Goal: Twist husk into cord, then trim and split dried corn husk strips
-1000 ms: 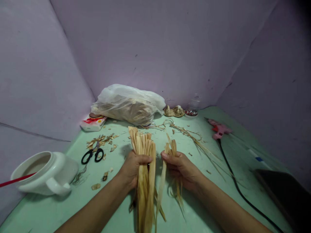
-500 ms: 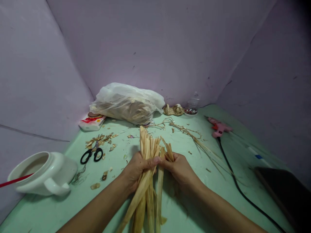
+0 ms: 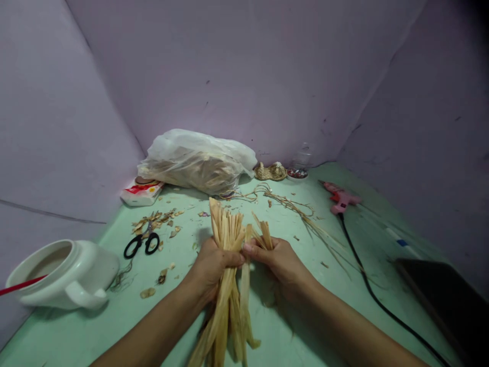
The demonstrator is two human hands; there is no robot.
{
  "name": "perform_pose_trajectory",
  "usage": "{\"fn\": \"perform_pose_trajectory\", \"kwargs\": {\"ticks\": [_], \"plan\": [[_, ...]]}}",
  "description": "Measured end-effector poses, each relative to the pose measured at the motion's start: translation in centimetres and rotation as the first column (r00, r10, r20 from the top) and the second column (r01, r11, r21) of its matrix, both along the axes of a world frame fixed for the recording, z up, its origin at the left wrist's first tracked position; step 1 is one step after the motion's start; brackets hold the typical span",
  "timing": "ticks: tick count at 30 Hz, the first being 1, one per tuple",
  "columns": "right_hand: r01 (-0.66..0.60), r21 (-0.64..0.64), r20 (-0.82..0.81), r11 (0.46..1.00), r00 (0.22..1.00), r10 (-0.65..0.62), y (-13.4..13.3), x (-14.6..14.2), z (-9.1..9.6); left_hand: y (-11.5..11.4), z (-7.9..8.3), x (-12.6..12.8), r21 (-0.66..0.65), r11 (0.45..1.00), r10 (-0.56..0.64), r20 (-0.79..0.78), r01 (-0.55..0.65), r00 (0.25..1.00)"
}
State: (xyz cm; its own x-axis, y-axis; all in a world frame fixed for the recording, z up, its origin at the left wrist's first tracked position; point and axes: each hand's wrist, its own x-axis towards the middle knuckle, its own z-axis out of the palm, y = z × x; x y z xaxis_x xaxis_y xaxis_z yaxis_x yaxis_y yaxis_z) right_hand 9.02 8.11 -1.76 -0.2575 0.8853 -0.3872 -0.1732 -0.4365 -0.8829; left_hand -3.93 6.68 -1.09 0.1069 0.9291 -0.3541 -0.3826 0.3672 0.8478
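A thick bundle of dried, straw-coloured leaf strips hangs down from my left hand, which is closed around it with the thumb across the front. The cut tops of the strips fan out above that fist. Close by on the right, my right hand is closed on a few shorter dried strips that poke up behind the thumb. Its thumb and forefinger also pinch the edge of one long strip beside the bundle. Part of each hand's grip is hidden behind the strips.
Black-handled scissors lie among leaf scraps, near a tipped white pot with a red stick. At the back rests a white plastic bag. A pink glue gun with a black cord and a dark flat object are on the right.
My hands have drawn slightly apart, the left one moving left with the bundle. A gap now shows between the bundle and the strip pinched by my right hand.
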Motion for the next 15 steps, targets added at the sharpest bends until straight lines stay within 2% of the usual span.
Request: {"fn": "perform_pose_trajectory", "kwargs": {"ticks": [6,12,15], "plan": [[-0.057,-0.067,-0.014,0.996,0.998,0.056,-0.18,0.16,0.27,0.08,-0.15,-0.05,-0.002,1.0,0.019,-0.006,-0.019,1.0],[-0.098,0.037,0.03,0.995,0.995,0.097,0.14,0.35,-0.18,0.18,-0.12,-0.11,-0.006,0.999,0.047,-0.036,-0.047,0.998],[-0.124,0.036,0.027,0.992,0.992,0.123,0.12,0.39,-0.4,0.09,0.06,-0.11,-0.014,0.998,0.061,-0.055,-0.062,0.997]]}}
